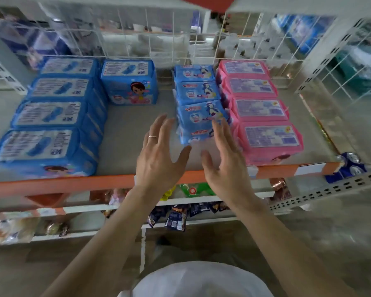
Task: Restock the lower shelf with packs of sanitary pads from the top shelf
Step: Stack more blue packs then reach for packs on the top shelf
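Looking down from the head camera, I am seeing a shelf (pixel 137 125) with an orange front edge (pixel 73 185) and a white wire back (pixel 159 39); the view is blurring a little. On it, packs are lying in rows running front to back: at the far left, large blue packs (pixel 41 144) are filling a row of four; just beside its far end, one more blue pack (pixel 130 82) is standing alone; right of a bare gap, small blue packs (pixel 198 108) are forming a narrow row; touching that row on its right, pink packs (pixel 268 136) are making a row of four. Both hands are reaching over the front edge with fingers spread and straight, holding nothing; the left hand (pixel 156 155), wearing a ring (pixel 152 136), is hovering just left of the nearest small blue pack; the right hand (pixel 225 159) is hovering at that pack's right side, fingertips overlapping it, though I am not able to tell whether they are touching. Below, lower shelves (pixel 180 211) are holding snack packets (pixel 176 219).
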The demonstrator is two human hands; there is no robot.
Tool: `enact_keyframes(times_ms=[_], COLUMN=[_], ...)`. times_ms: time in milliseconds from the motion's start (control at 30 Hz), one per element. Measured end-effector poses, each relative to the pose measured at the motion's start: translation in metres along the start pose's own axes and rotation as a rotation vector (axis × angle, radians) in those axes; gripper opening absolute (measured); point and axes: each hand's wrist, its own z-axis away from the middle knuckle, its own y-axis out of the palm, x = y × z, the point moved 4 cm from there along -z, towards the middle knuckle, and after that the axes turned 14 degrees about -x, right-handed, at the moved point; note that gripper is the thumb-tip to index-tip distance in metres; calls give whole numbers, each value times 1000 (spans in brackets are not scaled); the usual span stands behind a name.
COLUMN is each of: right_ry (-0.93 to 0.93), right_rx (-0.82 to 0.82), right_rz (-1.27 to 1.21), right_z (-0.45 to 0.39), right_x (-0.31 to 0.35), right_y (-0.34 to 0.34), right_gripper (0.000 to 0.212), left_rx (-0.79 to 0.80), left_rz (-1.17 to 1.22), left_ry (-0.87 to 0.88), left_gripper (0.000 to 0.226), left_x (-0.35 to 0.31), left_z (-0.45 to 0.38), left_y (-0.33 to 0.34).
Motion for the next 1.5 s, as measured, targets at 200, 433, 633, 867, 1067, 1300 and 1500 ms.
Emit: enact_keyframes(times_ms=[200,433,633,867,1067,1300,1500], right_ry=[-62,-130,-46,34,52,54,10], right_rx=[29,72,213,217,236,256,277], right_rz=[-85,-47,-54,-34,-55,-32,-16], right_z=[16,43,64,54,48,40,35], right_x=[-11,-24,-42,-50,-38,-31,-23], right_y=[-40,-104,-130,-137,-122,-113,-108], right_gripper=[71,67,69,68,67,69,67], left_rx=[-33,66,303,412,509,517,477], left_rz=[-73,-106,-204,-250,-253,-123,-121], left_ry=[34,-108,-231,-208,-139,-151,-139], left_gripper=[68,56,75,80,83,80,72], left_x=[-39,-69,-53,-36,-16,-17,-15], left_z=[34,61,33,9,-3,1,4], left_y=[-13,16,51,59,56,56,47])
